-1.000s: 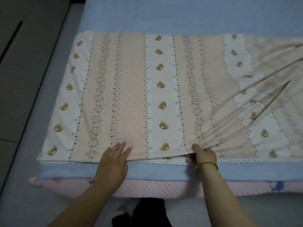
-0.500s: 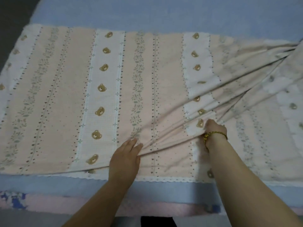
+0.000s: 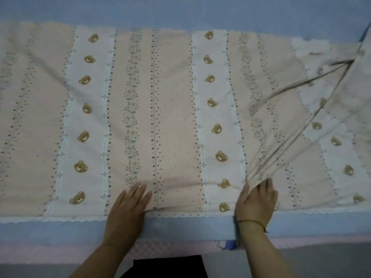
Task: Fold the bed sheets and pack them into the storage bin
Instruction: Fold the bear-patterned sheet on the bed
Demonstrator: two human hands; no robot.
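At the near edge of the bed [image 3: 190, 224] the left hand [image 3: 128, 205] lies flat, fingers straight, on the spread bed sheet [image 3: 172, 109], while the right hand [image 3: 256, 201] meets a gather, grip not discernible; advisable to anchor left and smooth the creases toward the far right corner before folding.

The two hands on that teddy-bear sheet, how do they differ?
The left hand lies flat with straight fingers, pressing on a smooth part of the bed sheet. The right hand seems to pinch a gathered bunch of the sheet between thumb and fingers, with creases fanning away to the right. The right wrist wears a thin bracelet, while the left wrist is bare. Both hands rest at the sheet's near lace edge.
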